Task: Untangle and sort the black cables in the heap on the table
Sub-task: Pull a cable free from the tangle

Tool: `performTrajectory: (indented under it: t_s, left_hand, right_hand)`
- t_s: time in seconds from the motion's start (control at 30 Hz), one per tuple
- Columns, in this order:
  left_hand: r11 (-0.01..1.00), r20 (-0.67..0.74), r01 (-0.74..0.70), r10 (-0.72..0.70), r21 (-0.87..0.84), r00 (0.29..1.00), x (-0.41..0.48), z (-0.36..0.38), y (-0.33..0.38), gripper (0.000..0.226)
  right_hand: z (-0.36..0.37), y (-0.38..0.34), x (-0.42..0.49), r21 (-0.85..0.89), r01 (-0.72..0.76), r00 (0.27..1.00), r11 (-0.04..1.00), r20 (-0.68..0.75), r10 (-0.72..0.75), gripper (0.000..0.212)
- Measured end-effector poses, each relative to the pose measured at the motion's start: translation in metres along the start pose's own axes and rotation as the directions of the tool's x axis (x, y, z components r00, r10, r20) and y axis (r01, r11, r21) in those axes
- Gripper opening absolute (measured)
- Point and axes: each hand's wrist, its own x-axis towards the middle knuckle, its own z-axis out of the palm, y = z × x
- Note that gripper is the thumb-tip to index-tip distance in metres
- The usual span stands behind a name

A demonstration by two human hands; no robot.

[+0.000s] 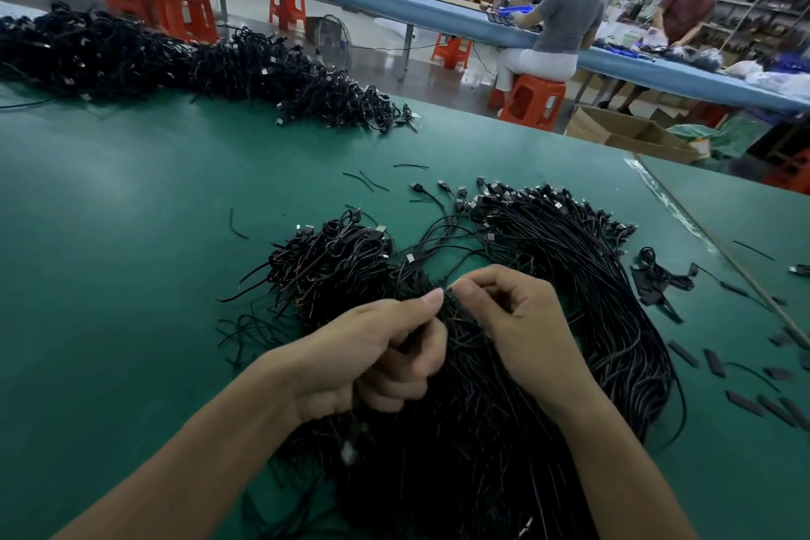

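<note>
Black cable heap (460,443), lower centre, on green table (131,254): left hand (385,360) clenched round several strands, right hand (513,320) pinching one. Risk: a hard pull may tighten snarls or drag the aligned bundle (583,267), right of centre, askew.

Wide workshop here: a green table (131,210) up front, a long blue bench (438,13) running across behind it, and orange stools (532,103) dotted over the glossy floor (438,75). One person in grey (567,18) sits at the bench while another in dark red (683,7) bends over it. A floor fan (334,40) stands mid-aisle, with open cardboard boxes (613,132) and loaded shelves (754,9) far right.
</note>
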Motion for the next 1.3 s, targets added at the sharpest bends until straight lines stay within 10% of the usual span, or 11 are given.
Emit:
performTrajectory:
  t_s: [0.27,0.4,0.53,0.83,1.1,1.3]
  left_hand:
    - [0.772,-0.424,-0.518,0.356,-0.369,0.833,0.014,0.005,0.013,0.036]
    - [0.784,-0.517,-0.62,0.535,0.01,0.668,0.021,-0.003,-0.003,0.03]
    - [0.663,-0.468,-0.352,0.73,0.66,0.498,0.019,-0.013,-0.008,0.026]
    - [0.945,-0.282,-0.13,0.218,0.3,0.934,0.001,0.018,-0.01,0.076]
    - [0.824,-0.523,-0.478,0.275,-0.305,0.807,0.004,0.013,0.009,0.054]
    - [0.858,-0.558,-0.484,0.489,0.169,0.67,0.02,0.03,-0.004,0.047]
  right_hand:
    - [0.019,-0.012,-0.02,-0.219,-0.013,0.942,0.976,0.324,0.085,0.024]
    - [0.017,-0.025,-0.024,-0.364,0.053,0.932,0.93,0.352,0.084,0.025]
    - [0.006,-0.042,-0.022,-0.367,0.12,0.961,0.922,0.277,-0.015,0.021]
    - [0.003,-0.036,0.0,-0.121,0.104,0.995,0.987,0.014,-0.103,0.008]
    - [0.01,-0.02,-0.014,-0.15,-0.132,0.974,0.98,0.162,0.156,0.027]
    - [0.012,-0.034,-0.022,-0.434,-0.002,0.941,0.901,0.303,0.148,0.024]
